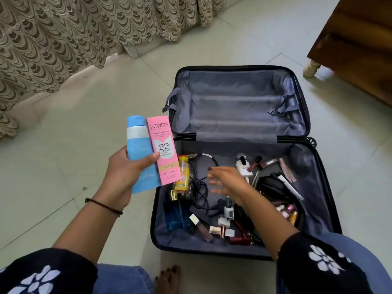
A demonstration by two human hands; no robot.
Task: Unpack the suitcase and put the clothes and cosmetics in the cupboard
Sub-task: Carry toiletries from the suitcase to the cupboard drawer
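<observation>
Two halves to the suitcase (239,102), which is flat open on the tile floor (74,145). The far half is bare grey inside, and the near half is where the cosmetics (257,161) lie loose (no clothes in it that we can see).

Our left hand (125,172) holds the two biggest pieces together, a blue tube (136,143) and a pink BB cream box (164,145), with the thumb curled across the front of both and the fingers behind. The tube looks soft and squeezable and the box is light card that would dent, so we reckon a gentle clamp round the middle is plenty.

Our right hand (229,183) hovers over the near half, fingers spread, nothing in it and touching nothing as far as we can tell (it's a bit blurred).

Near it sits a blue glass bottle (177,215), probably the heaviest and most breakable thing here, so it's best taken round the body. The yellow bottle (183,175) looks plastic and light. Smallest are the nail polish (229,209), slick glass we'd pinch by the sides, and the lipsticks (222,229), which will likely roll.
</observation>
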